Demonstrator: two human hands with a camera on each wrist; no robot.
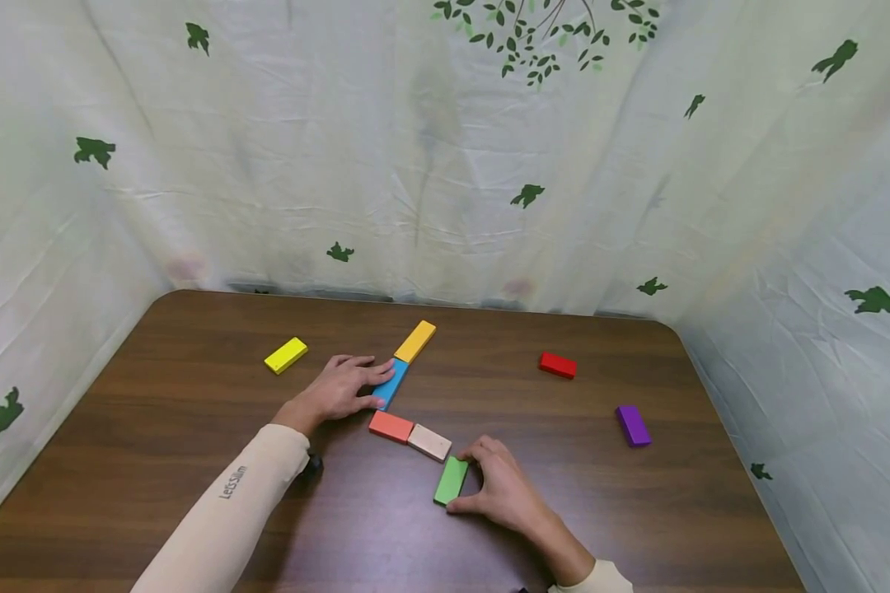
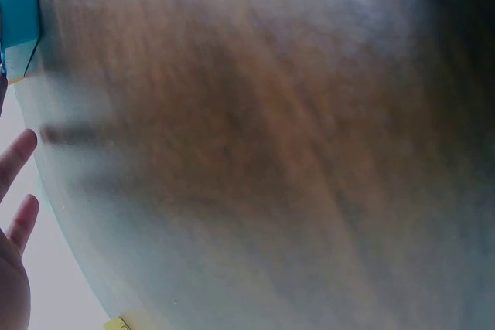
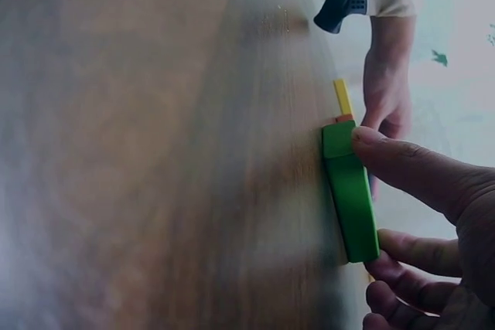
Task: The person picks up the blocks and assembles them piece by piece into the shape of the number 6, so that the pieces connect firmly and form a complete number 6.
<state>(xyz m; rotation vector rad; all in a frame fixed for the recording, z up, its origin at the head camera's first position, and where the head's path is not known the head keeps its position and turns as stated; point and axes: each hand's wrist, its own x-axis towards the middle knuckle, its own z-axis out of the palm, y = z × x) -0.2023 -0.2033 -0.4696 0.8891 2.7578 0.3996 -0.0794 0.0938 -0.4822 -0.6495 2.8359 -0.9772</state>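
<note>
In the head view, my right hand (image 1: 506, 487) pinches a green block (image 1: 451, 480) at its two ends, thumb at the near end and fingers at the far end. The right wrist view shows the green block (image 3: 354, 202) between thumb and fingertips. My left hand (image 1: 339, 387) has its thumb and fingers about a blue block (image 1: 391, 384), which lies flat on the table. An orange-yellow block (image 1: 415, 341) lies end to end beyond the blue one. Close to the blue block's near end is a coral-red block (image 1: 391, 427), followed by a pale pink block (image 1: 429, 442) beside the green one.
A yellow block (image 1: 286, 355) lies at the left of the brown wooden table (image 1: 193, 412). Toward the right are a red block (image 1: 558, 365) and a purple block (image 1: 634, 426). A white curtain (image 1: 304, 148) with green leaf prints hangs behind the table and along its sides.
</note>
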